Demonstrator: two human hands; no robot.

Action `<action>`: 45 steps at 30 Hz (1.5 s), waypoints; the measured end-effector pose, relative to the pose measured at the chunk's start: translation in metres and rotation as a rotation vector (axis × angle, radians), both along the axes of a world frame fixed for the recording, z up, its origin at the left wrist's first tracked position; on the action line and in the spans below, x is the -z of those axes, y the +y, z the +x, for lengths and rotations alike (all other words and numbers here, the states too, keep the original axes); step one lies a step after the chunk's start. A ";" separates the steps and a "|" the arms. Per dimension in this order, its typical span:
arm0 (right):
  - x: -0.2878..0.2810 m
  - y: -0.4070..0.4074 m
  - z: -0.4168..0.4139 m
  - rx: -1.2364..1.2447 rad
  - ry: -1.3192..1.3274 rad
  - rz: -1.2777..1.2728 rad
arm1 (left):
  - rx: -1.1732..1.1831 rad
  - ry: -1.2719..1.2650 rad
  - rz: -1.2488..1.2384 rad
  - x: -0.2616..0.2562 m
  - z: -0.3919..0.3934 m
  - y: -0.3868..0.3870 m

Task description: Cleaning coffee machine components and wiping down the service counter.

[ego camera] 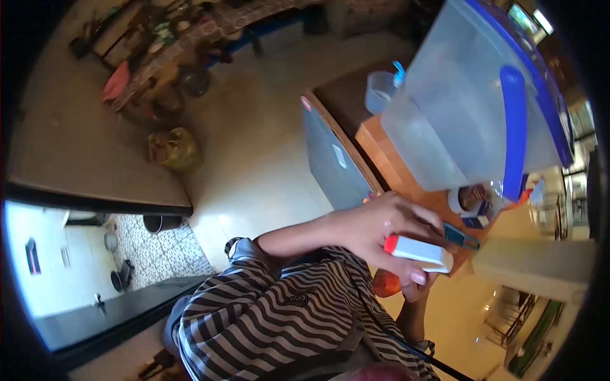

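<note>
A trigger spray bottle has a white head with a red nozzle end, and its orange-red body shows below. My left hand reaches across from the left and lies around the head, thumb on the near side. Beneath it my right hand is closed at the bottle, mostly hidden by the left hand and the head. Close to my left fingertips is a teal plastic object with a slot; what it is I cannot tell.
A large clear plastic storage box with a blue lid and handle stands on the wooden table. Behind is a translucent cup. A white container and a small dark-blue box sit nearby. A yellowish bag rests on the floor.
</note>
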State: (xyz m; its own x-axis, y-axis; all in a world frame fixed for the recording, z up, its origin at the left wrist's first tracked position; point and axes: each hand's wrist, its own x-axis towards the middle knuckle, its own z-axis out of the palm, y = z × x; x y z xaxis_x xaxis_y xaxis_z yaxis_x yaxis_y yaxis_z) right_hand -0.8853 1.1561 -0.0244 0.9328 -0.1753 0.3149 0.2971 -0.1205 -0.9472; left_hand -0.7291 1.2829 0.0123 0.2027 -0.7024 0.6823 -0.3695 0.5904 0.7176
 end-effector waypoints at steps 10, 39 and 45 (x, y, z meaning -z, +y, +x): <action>0.023 0.025 0.102 -0.937 0.157 0.473 | 0.181 0.404 -0.159 0.019 0.058 0.047; 0.065 0.370 0.615 -1.036 0.650 0.425 | -1.266 0.998 0.185 0.076 0.421 0.423; 0.102 0.404 0.757 -0.622 0.203 -0.306 | -1.234 1.171 0.584 0.103 0.541 0.428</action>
State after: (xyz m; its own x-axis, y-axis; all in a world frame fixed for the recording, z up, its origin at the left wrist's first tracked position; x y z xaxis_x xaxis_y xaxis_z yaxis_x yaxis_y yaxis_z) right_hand -0.1279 1.5597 -0.1264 0.8763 0.4759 0.0751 0.2191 -0.2549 -0.9418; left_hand -0.1880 1.7109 -0.0911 0.8870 0.1396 -0.4401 0.4449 -0.0034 0.8956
